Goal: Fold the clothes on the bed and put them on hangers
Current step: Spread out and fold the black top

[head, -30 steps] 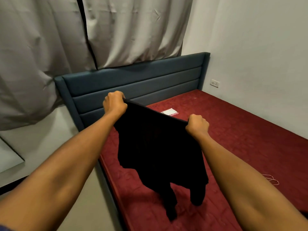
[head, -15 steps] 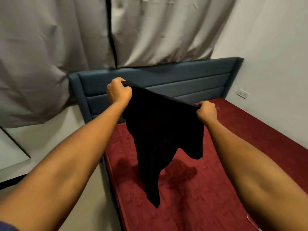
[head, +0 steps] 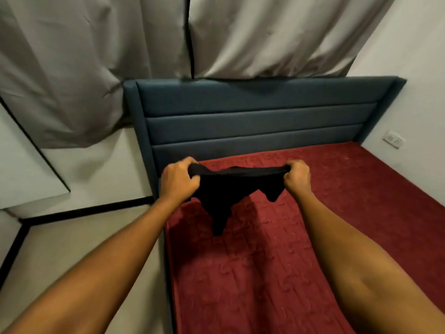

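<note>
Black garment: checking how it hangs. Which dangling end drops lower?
The long end of the garment, nearer the left hand; it drops well below the short point beside the right hand.

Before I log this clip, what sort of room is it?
Most likely a bedroom: a red-covered bed, its padded blue headboard, and grey curtains hanging behind it.

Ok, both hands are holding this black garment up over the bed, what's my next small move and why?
Probably lower the black garment flat onto the red mattress. Your left hand and right hand grip its top edge, and it hangs bunched and uneven, so it likely needs a flat surface before folding.
</note>
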`<state>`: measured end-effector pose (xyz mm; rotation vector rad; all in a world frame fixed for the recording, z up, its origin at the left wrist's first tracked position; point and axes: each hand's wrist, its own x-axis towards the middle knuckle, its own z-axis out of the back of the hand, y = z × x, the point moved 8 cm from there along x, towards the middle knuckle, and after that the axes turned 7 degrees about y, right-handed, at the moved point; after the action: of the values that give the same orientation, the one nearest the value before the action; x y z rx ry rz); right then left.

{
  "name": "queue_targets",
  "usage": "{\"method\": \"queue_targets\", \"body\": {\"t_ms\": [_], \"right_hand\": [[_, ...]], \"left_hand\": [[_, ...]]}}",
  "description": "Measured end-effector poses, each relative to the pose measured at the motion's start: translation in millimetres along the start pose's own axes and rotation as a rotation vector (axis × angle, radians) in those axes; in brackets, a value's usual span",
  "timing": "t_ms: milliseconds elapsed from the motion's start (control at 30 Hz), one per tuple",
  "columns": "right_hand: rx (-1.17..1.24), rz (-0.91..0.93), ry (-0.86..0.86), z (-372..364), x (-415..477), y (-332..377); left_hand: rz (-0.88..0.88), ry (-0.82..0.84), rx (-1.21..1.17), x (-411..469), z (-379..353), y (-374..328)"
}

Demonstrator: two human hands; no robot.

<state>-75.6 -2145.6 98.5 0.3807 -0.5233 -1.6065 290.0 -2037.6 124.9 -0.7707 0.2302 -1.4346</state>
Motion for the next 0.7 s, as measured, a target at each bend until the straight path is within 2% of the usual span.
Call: {"method": "queue_targets", "body": {"t_ms": [133,200,267,333,400,467,600,700], "right_hand": [[-0.059,-0.025,0.145,-90.3,-22.9,-101.8],[-0.117,-0.016,0.271,-152.0,-37.1,-162.7],[-0.173,-0.021,0.434,-219.5,-52.7,-223.7],[-0.212,-0.045,0.55,-272.2,-73.0,-267.2],[-0.268,0.026,0.622,-312.0,-102.6,-294.0],[-0.294,0.2,0.612,-333.2,-142.0,-296.2],[-0.125,0.46,0.585,-356.3,-223.2,-293.8],[-0.112,0.642,0.627,-389.1,-287.7,-276.1]], "left_hand": [[-0.033,0.559,0.215,-124.5,-144.5,33.7],[0.009,0.741,0.309,-187.5,-211.4,48.5],[0.101,0.852,0.335,-239.9,-264.6,59.5],[0.212,0.897,0.371,-276.0,-300.1,71.1],[0.264,0.924,0.397,-304.4,-332.9,73.9],[0.32,0.941,0.449,-323.4,-352.9,79.9],[0.245,0.965,0.524,-339.9,-395.3,74.2],[0.148,0.93,0.549,-353.2,-414.4,71.8]]}}
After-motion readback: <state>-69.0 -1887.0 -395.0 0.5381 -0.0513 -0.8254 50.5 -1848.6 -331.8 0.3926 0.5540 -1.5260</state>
